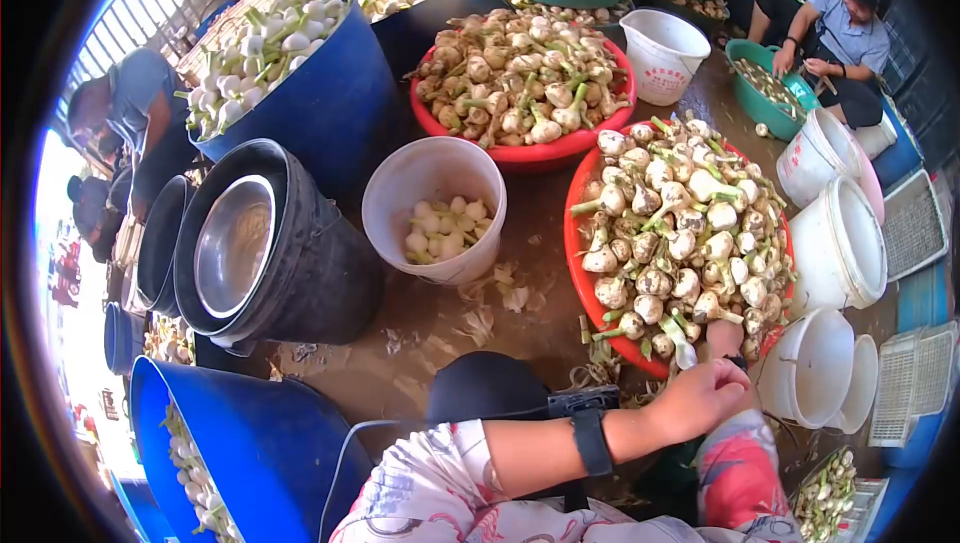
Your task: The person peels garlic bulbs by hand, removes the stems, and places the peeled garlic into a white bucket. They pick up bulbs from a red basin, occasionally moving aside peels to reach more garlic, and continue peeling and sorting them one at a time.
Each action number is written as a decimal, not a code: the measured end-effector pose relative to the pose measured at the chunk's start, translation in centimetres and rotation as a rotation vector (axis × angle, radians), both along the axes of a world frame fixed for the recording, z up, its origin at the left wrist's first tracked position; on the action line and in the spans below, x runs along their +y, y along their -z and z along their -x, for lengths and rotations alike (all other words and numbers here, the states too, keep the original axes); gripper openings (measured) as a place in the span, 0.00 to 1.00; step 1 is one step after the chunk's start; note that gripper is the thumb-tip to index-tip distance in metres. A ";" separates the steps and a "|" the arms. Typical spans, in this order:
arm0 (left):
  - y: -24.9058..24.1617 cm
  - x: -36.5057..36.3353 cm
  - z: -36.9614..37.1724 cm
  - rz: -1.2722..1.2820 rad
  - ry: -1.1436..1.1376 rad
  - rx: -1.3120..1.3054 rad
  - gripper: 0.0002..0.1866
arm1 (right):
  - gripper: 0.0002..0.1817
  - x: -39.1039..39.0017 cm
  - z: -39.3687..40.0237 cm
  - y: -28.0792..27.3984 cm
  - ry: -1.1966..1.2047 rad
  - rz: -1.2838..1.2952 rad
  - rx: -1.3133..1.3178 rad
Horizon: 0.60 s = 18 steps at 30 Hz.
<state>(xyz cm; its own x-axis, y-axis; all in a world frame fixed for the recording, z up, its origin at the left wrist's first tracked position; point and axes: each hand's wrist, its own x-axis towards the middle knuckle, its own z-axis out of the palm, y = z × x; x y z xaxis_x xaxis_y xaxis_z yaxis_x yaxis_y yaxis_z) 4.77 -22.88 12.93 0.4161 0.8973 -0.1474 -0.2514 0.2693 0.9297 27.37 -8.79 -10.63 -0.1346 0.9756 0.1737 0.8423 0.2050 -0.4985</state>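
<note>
My left hand point(700, 401), below a dark wristband, is closed with its fingers curled in front of my right forearm. What it holds, if anything, I cannot tell. Just beyond it, a pale green garlic stem point(682, 345) lies at the near rim of the red basin point(590, 315). My right hand point(722, 335) reaches over that rim into the heap of garlic bulbs point(690, 233), its fingers hidden from view. The bulbs have soil-stained skins and short cut stems.
A white bucket point(385, 188) with peeled bulbs stands left of the basin. Behind is another heaped red basin point(440, 128). Black buckets point(335, 278) and blue tubs point(340, 93) line the left; white buckets point(845, 243) stand right. A person point(845, 28) works beside a green basin point(745, 93).
</note>
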 end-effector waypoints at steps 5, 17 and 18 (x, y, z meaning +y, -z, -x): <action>3.0 -0.2 -1.2 0.158 -0.006 -0.158 0.12 | 0.15 -2.3 2.0 -5.1 0.213 0.202 -0.209; 7.9 4.8 -1.7 -0.005 -0.358 -0.012 0.16 | 0.18 -5.7 8.0 -18.5 0.351 -0.126 0.154; 7.2 5.2 -2.2 -0.051 -0.400 -0.050 0.18 | 0.17 -6.6 9.4 -20.0 0.281 -0.020 0.252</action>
<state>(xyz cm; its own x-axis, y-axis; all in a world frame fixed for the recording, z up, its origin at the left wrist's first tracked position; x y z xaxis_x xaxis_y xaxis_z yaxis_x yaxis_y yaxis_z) 6.97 -17.67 5.74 0.0384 0.9955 -0.0872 -0.3722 0.0952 0.9233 18.01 -15.36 9.41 0.1870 0.9645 0.1864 0.7189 -0.0050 -0.6951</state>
